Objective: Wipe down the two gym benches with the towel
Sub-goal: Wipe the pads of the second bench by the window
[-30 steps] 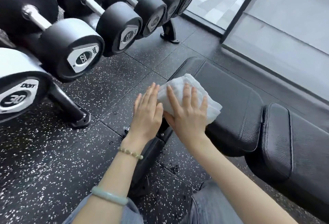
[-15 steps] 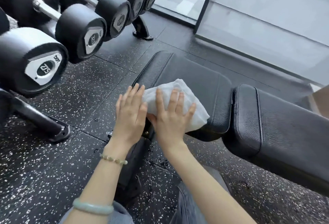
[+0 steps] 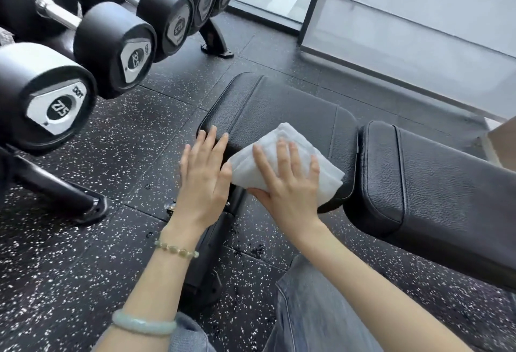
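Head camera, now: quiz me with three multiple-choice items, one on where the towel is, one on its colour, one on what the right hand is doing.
1. Where is the towel?
A. On the floor.
B. On the bench.
C. On a dumbbell.

2. What colour is the towel?
A. White.
B. Blue.
C. Black.

3. What is the right hand doing?
A. Hanging idle.
B. Making an empty fist.
C. Pressing flat on the towel.

Answers: B, it lies at the bench's near edge; A, it shows plain white against the black bench; C, straight, spread fingers lie on top of it.
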`<state>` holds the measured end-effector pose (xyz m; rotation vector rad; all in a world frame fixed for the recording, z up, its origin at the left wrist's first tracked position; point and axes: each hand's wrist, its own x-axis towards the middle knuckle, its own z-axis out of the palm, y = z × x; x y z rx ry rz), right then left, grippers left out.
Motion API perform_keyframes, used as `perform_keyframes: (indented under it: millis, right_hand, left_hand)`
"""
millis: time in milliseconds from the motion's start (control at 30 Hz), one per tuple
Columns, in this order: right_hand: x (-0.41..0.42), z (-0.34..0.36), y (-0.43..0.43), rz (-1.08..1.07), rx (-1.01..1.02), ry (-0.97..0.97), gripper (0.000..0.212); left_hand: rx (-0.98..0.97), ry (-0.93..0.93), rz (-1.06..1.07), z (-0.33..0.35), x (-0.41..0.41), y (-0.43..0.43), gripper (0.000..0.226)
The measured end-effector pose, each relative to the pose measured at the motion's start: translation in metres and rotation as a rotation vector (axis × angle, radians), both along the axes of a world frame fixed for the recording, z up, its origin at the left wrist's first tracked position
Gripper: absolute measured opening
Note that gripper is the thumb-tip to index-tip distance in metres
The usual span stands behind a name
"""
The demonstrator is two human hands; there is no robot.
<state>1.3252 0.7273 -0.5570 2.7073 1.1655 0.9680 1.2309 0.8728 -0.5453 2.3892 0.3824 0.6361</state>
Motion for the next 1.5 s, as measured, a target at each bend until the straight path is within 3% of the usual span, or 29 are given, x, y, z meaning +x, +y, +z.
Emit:
perform_keyframes:
  millis: [233,433,533,667,933,1167,1333,1400,1500]
  right_hand:
    - [0.009,-0.016,-0.097,0.031,0.056,-0.092,0.066]
    - [0.020,0.002,-0.050,0.196,-0.009,-0.088,0.059]
    - [0.027,0.000,-0.077,0.281,-0.011,-0.079,0.058]
    - [0.027,-0.006,-0.105,0.254,0.039,-0.079,0.054]
    - [0.032,0.015,-0.052,0.195,0.002,0.082,0.068]
    - [0.024,0.002,-0.079,0.121,0.071,0.035,0.063]
    - [0.033,0.024,-0.048,0.094,0.131,0.300,0.054]
    - [0.030,0.036,-0.058,0.156,0.329,0.472,0.052]
    - [0.016,0.065,-0.084,0.241,0.787,1.030,0.040]
  left_hand:
    - [0.024,-0.005,-0.034,0.001,-0.001,-0.014,0.060]
    - [0.015,-0.035,-0.012,0.006,-0.002,-0.017,0.058]
    - [0.021,-0.045,-0.019,0.009,0.003,-0.021,0.057]
    - [0.019,-0.015,-0.066,0.005,0.008,-0.033,0.057]
    - [0.029,0.028,-0.023,0.003,0.013,-0.041,0.059]
    - [0.131,0.005,-0.083,0.013,0.016,-0.063,0.055]
    - [0.152,0.031,-0.076,0.017,0.011,-0.058,0.056]
    - [0.166,0.039,-0.074,0.022,0.010,-0.059,0.057]
    - [0.182,0.037,-0.087,0.031,0.012,-0.065,0.057]
